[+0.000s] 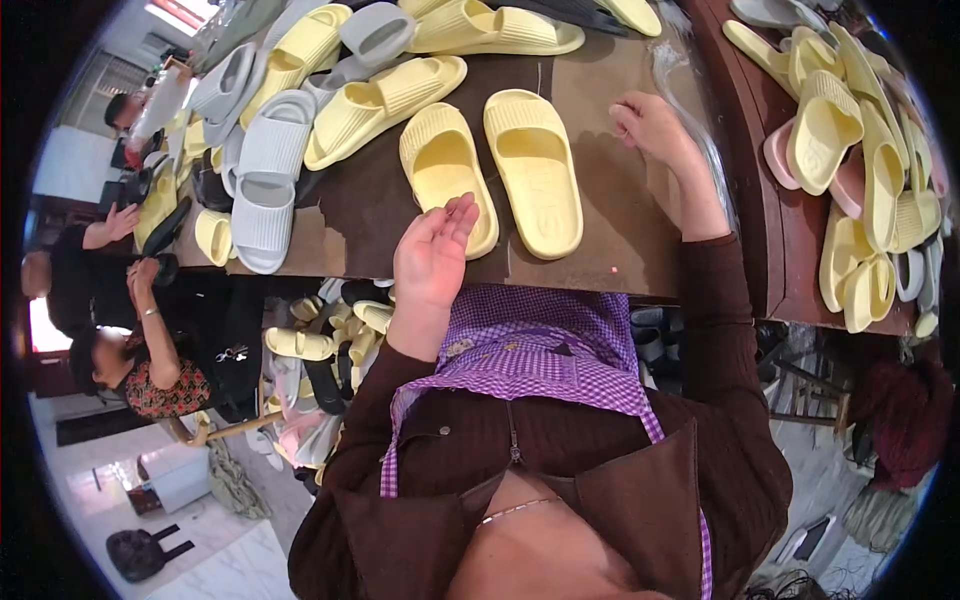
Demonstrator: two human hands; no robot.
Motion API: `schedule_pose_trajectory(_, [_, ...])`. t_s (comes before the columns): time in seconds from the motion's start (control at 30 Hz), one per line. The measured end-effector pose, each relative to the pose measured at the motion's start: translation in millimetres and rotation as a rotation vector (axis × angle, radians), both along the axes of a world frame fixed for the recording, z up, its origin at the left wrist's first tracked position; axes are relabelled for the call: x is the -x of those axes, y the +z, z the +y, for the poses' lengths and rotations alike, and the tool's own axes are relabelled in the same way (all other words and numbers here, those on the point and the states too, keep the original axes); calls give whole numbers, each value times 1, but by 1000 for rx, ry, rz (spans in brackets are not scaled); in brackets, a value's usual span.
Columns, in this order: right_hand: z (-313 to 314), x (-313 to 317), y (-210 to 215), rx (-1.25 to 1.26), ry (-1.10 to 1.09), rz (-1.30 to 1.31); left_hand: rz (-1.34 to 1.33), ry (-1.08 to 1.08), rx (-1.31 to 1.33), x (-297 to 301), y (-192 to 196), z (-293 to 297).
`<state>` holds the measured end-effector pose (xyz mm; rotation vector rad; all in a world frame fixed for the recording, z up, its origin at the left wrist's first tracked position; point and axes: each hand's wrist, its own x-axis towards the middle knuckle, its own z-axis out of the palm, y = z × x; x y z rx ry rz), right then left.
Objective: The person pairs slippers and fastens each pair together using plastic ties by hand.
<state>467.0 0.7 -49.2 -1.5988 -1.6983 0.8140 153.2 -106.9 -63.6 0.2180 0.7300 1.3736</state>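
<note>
Two pale yellow slide sandals lie side by side on the brown worktable (610, 230): the left sandal (447, 170) and the right sandal (533, 165). My left hand (432, 255) hovers open, palm up, at the near end of the left sandal, holding nothing. My right hand (652, 125) rests on the table to the right of the right sandal, fingers loosely curled, with nothing in it.
Heaps of yellow sandals (400, 95) and grey sandals (265, 180) cover the far and left table. Another pile of yellow sandals (850, 150) sits on the red-brown table at right. More sandals (330, 345) lie below the table edge. People (130, 340) sit at left.
</note>
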Motion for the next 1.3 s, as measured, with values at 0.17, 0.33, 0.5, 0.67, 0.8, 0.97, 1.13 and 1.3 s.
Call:
schedule_pose_trajectory(0.17, [-16, 7, 1, 13, 37, 72, -20, -9, -21, -2, -1, -4])
schedule_pose_trajectory(0.33, [22, 20, -2, 51, 40, -78, 15, -50, -32, -11, -7, 17])
schedule_pose_trajectory(0.5, [75, 49, -13, 222, -15, -70, 75, -114, -50, -9, -17, 47])
schedule_pose_trajectory(0.67, [101, 74, -35, 33, 59, -170, 224, -105, -31, -10, -19, 75])
schedule_pose_trajectory(0.8, [106, 81, -39, -61, 25, -213, 255, -79, -4, -14, -16, 89])
schedule_pose_trajectory(0.97, [105, 98, -28, -245, 39, -10, 383, -217, 21, -16, -14, 103])
schedule_pose_trajectory(1.13, [111, 135, -14, -282, 400, 58, 380, -250, 21, -14, -15, 107])
schedule_pose_trajectory(1.3, [125, 169, -14, -240, 666, 12, 367, -238, 46, -14, -13, 106])
